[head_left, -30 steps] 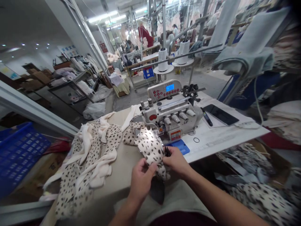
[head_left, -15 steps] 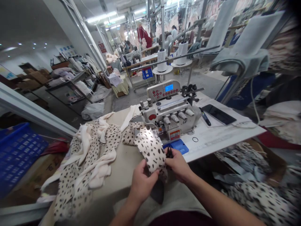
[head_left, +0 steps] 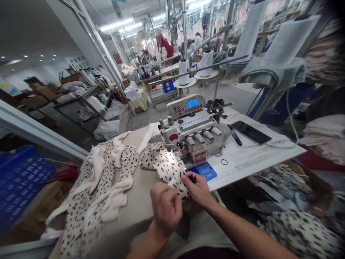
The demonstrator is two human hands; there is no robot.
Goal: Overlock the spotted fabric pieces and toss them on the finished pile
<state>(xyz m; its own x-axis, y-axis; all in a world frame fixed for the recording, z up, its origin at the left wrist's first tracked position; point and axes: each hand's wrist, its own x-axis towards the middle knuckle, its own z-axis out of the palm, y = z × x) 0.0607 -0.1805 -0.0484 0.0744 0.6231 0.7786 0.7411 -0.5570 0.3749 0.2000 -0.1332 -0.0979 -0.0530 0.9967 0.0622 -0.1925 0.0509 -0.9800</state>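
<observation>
A cream fabric piece with black spots (head_left: 170, 167) runs from under the needle area of the overlock sewing machine (head_left: 192, 135) toward me. My right hand (head_left: 198, 190) pinches its right edge between thumb and fingers. A small dark pointed tool, perhaps thread snips (head_left: 192, 177), shows within that same hand. At the fabric's near left side, my left hand (head_left: 166, 208) is curled closed with its knuckles up. What its fingers hold is hidden. The machine's lamp lights the cloth near the presser foot.
More spotted fabric pieces with cream strips (head_left: 107, 176) lie on the table's left. A phone (head_left: 252, 132), a dark pen-like cutter (head_left: 235, 135) and a black ring (head_left: 224, 162) rest right of the machine. A blue basket (head_left: 21, 180) stands far left. Thread cones (head_left: 183, 72) rise behind.
My left hand has turned from an outstretched pinch on the fabric into a curled fist, knuckles up. My right hand has shifted slightly left and down along the fabric's edge.
</observation>
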